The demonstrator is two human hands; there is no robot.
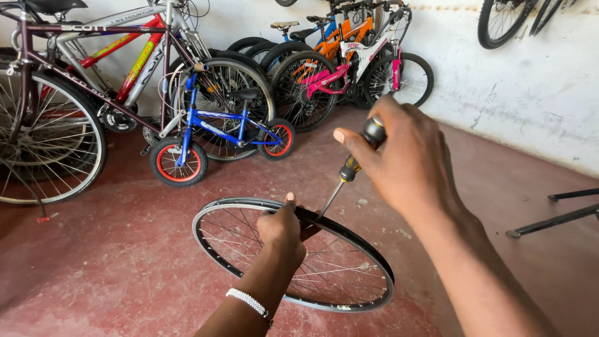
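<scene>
Half-hidden screwdriver tip behind wheel rim

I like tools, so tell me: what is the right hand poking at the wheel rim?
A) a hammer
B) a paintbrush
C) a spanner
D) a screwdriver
D: the right hand grips a screwdriver with its thin shaft angled down to the rim, which the left hand steadies.

Shiny metal rim with thin wire spokes and a matt black rubber strip. Steel-shafted screwdriver, glossy plastic handle. Rough, dull red floor; chalky, scuffed white wall; beaded white bracelet.
</scene>
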